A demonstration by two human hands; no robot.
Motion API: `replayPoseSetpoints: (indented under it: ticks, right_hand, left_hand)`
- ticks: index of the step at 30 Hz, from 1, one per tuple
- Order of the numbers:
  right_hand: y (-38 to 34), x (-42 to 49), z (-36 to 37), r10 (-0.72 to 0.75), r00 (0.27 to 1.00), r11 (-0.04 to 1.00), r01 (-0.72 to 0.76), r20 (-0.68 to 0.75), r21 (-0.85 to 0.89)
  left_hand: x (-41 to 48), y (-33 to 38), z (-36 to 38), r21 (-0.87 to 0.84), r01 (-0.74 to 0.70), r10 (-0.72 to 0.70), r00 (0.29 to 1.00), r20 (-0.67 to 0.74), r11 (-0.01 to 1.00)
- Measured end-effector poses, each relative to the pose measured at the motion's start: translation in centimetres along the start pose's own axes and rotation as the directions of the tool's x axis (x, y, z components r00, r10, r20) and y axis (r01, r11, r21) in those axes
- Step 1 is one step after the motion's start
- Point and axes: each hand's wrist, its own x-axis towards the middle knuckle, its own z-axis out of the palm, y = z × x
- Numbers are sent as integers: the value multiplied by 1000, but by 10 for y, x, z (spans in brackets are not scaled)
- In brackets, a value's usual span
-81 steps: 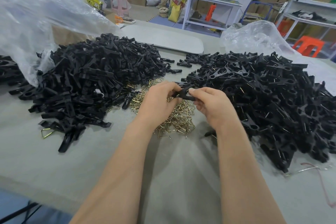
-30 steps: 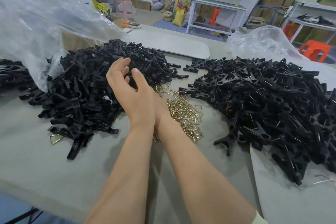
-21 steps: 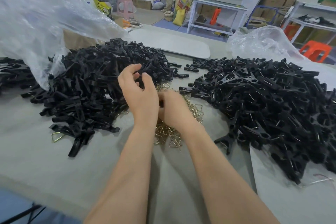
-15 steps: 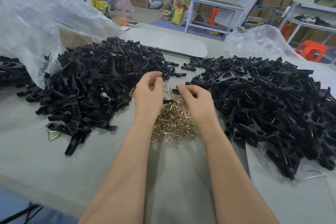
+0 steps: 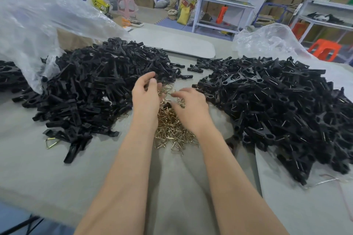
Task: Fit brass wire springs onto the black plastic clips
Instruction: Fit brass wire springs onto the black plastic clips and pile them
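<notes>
Cardboard boxes and white shelves stand behind a grey table (image 5: 28, 158). Near its front edge lies a heap of brass springs (image 5: 172, 129), between the left clip pile (image 5: 91, 89) and the right clip pile (image 5: 277, 105). The left hand (image 5: 147, 97) hovers over the springs with fingers loosely curled. The right hand (image 5: 191, 107) dips its fingertips into them. Whether either hand pinches anything cannot be told.

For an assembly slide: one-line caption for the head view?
Left hand and right hand over the brass spring pile, between the left clip heap and the right clip heap.
</notes>
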Motion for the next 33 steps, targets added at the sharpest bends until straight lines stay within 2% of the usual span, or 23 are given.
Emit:
replayPoseSetpoints:
  ticks: [3, 7, 11, 15, 18, 22, 24, 28, 30, 33]
  right_hand:
    - [-12, 5, 6, 16, 997, 985, -3, 79, -170]
    - [-20, 15, 0, 122, 972, 976, -80, 202, -201]
    - [-24, 19, -3, 155, 945, 977, -104, 287, -185]
    - [-23, 15, -2, 101, 967, 990, -73, 234, -124]
    - [-17, 10, -2, 38, 995, 998, -43, 95, 50]
    - [-8, 1, -10, 116, 989, 923, -73, -93, 379]
    - [-3, -2, -15, 165, 976, 895, -86, -145, 437]
    - [6, -10, -15, 204, 966, 858, -96, -162, 504]
    - [8, -13, -14, 260, 945, 784, -85, -201, 615]
    - [6, -15, -15, 321, 924, 589, -24, -207, 808]
  left_hand:
    - [-1, 0, 4, -47, 10, -11, 1000, -20, 999]
    - [-1, -2, 3, -69, -12, 10, 1000, -26, 998]
    - [0, -3, 0, 93, -36, 41, 998, -51, 995]
    - [0, -4, -2, 191, -104, 108, 994, -9, 976]
    - [0, -4, -1, 126, -65, 65, 998, 5, 990]
    - [-1, -2, 3, -44, 10, -10, 1000, -2, 999]
    - [-3, -1, 4, -127, 51, -50, 999, 8, 991]
    - [-2, -1, 4, -248, 151, -147, 989, 32, 957]
    - [-2, -1, 4, -265, 185, -179, 983, 44, 946]
    - [-2, -5, 6, -197, 196, -188, 980, 61, 961]
